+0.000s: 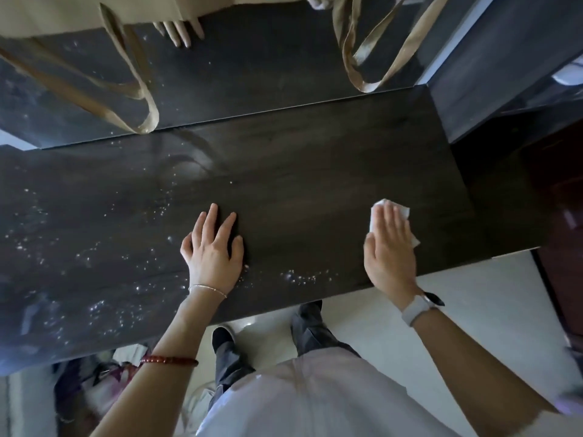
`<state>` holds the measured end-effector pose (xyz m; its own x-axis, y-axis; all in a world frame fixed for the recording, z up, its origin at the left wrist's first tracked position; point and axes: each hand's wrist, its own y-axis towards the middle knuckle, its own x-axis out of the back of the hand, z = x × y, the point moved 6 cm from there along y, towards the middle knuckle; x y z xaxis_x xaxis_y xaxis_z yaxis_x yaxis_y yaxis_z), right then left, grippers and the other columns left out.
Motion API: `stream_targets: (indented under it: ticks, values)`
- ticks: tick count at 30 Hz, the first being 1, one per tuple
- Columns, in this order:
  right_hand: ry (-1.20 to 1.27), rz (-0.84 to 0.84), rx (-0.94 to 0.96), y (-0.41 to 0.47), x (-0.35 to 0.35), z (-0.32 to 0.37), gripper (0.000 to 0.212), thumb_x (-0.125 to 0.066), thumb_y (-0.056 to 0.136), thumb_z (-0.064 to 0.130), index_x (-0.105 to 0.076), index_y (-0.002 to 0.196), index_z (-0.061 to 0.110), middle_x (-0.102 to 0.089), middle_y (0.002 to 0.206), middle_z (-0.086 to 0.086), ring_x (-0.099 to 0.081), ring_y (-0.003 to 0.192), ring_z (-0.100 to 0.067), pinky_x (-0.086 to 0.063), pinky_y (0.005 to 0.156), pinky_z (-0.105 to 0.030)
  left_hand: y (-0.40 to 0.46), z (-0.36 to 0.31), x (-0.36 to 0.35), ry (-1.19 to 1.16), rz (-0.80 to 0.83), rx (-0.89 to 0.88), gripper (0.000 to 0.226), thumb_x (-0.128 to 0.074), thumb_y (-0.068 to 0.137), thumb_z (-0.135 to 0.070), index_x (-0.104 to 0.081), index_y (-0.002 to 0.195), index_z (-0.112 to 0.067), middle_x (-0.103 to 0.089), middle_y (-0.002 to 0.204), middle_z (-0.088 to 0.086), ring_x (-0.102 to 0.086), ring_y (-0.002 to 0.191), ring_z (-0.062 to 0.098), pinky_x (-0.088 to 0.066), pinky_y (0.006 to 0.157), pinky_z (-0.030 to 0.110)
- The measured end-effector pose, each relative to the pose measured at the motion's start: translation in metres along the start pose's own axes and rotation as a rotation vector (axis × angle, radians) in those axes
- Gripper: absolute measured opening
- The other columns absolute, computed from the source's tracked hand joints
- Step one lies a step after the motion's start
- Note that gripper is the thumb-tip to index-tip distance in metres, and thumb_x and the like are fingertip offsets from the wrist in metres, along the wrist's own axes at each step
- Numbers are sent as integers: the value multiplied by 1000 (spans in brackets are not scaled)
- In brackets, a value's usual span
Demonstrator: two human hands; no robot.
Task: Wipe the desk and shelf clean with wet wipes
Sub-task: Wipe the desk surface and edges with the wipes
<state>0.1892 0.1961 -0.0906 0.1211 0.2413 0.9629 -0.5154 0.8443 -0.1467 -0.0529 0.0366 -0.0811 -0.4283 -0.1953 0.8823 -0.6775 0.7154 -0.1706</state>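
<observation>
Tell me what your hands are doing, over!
Right hand flat on wet wipe. Left hand flat on desk. White specks left, over.

white wet wipe (394,217) flat on dusty dark desk (299,190)

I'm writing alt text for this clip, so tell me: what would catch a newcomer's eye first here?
Two bare hands lie flat on a dark wood-grain desk: the right hand presses a white wet wipe near the right end, and the left hand rests on the desk at the middle. White specks dot the desk's left half, and tan bag straps hang against the dark panel behind.
</observation>
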Motion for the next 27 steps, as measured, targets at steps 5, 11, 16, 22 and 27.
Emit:
stream_targets:
  ticks: [5, 11, 16, 22, 27]
  values:
    - [29, -96, -332, -43, -9, 26, 52, -22, 97, 25, -19, 143, 2, -19, 153, -20, -13, 142, -32, -13, 118, -46, -25, 33, 36, -95, -77, -54, 39, -52, 89, -16, -49, 128, -14, -33, 147, 12, -22, 139, 30, -14, 111, 48]
    - [87, -27, 20, -85, -65, 221, 54, -22, 98, 33, -13, 145, 8, -12, 155, -12, -5, 144, -25, 2, 117, -42, -57, 149, 80, 53, -54, 69, 47, -48, 91, -23, -37, 137, -19, -20, 153, 9, -8, 142, 27, -4, 111, 52]
    - [-39, 115, 539, -127, -96, 337, 54, -18, 94, 34, -24, 143, 12, -25, 153, -5, -18, 142, -22, -13, 116, -43, -70, 238, 112, 99, -70, 256, 55, -47, 91, -26, -26, 141, -19, -12, 154, 11, -5, 141, 30, -5, 110, 55]
    - [31, -93, -211, -78, -60, 209, 49, -33, 96, 21, -24, 142, 4, -24, 151, -17, -20, 141, -31, -16, 115, -47, -79, 266, 112, 111, -98, 262, 63, -36, 90, -36, -18, 142, -5, -13, 153, 20, -9, 141, 32, -10, 111, 53]
    - [72, -24, 209, -104, -101, 363, 54, -27, 95, 30, -20, 144, 8, -20, 154, -11, -13, 143, -25, -4, 117, -40, -79, 278, 112, 122, -62, 203, 56, -34, 95, -33, -17, 143, -12, -9, 155, 12, -4, 143, 24, -11, 112, 47]
